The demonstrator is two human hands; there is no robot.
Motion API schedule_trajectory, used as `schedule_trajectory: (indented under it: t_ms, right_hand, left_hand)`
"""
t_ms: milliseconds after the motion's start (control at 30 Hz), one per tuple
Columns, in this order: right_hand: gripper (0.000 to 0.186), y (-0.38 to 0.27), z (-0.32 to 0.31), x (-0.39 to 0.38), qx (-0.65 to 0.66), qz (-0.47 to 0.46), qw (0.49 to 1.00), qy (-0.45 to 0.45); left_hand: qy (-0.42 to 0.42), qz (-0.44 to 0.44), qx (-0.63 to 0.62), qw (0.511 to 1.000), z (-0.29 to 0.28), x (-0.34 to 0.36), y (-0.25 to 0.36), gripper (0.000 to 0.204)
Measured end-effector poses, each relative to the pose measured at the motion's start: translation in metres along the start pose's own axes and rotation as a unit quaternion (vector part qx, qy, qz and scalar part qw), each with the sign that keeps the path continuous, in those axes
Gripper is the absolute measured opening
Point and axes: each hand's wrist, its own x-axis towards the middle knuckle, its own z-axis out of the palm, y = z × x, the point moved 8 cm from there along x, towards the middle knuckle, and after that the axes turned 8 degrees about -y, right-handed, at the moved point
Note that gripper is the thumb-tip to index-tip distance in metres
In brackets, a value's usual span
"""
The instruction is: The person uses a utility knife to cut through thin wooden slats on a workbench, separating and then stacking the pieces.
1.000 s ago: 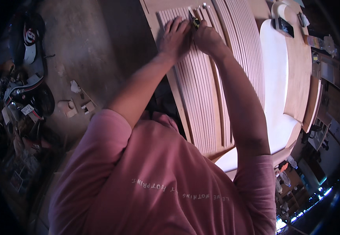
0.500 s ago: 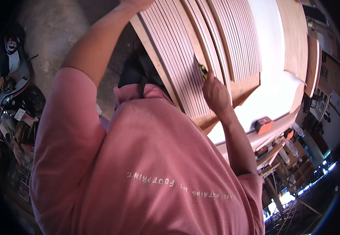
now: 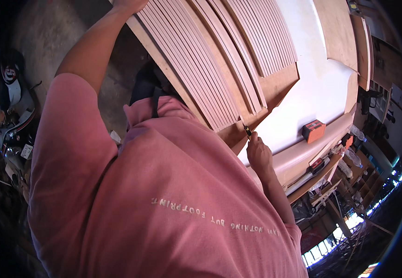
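Note:
My right hand (image 3: 260, 150) is closed around a yellow-and-black utility knife (image 3: 248, 131). The knife's tip is beside the near right corner of a panel of thin, pale wood strips (image 3: 189, 60), laid side by side with narrow grooves between them. At the top edge of the view, my left hand (image 3: 130, 5) is at the far left end of this panel, its fingers mostly cut off by the frame. To the right, a narrow bundle of strips (image 3: 238, 65) and another grooved panel (image 3: 266, 37) lie on the brown plywood board (image 3: 275, 88).
A white sheet (image 3: 308, 88) covers the bench right of the board, and an orange-and-black box (image 3: 313, 131) sits on it. Shelves (image 3: 363, 180) with bottles stand lower right. A motorcycle (image 3: 18, 111) is parked at the left on the concrete floor (image 3: 57, 37).
My right hand has drawn the knife toward me along the right side of the strip panel, from its middle to its near end. My left hand stays by the far end.

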Motion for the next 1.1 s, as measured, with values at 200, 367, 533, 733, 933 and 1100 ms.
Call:
schedule_trajectory:
  t_ms: [200,367,533,733,933,1100]
  right_hand:
    - [0.018,0.026,0.018,-0.023,0.005,0.037,0.999,-0.025]
    - [0.022,0.026,-0.010,-0.042,0.031,0.022,0.999,0.013]
    - [0.030,-0.040,-0.058,0.005,0.219,-0.080,0.965,0.124]
    - [0.026,-0.188,-0.133,0.113,0.307,-0.219,0.909,0.179]
    - [0.028,-0.324,-0.252,0.192,0.172,-0.329,0.880,0.296]
    - [0.030,-0.399,-0.310,0.257,0.104,-0.334,0.882,0.315]
  left_hand:
    - [-0.029,-0.007,-0.003,1.000,-0.009,-0.002,0.006,0.065]
    - [-0.025,-0.032,0.020,0.999,0.013,-0.002,-0.008,0.065]
    - [-0.006,-0.021,0.075,0.997,0.022,0.001,-0.013,0.061]
    - [0.025,-0.032,-0.007,0.999,-0.002,-0.006,-0.020,0.083]
    - [0.113,-0.092,-0.143,0.979,-0.008,-0.017,-0.023,0.066]
    - [0.086,-0.121,-0.172,0.974,-0.001,-0.028,-0.033,0.065]
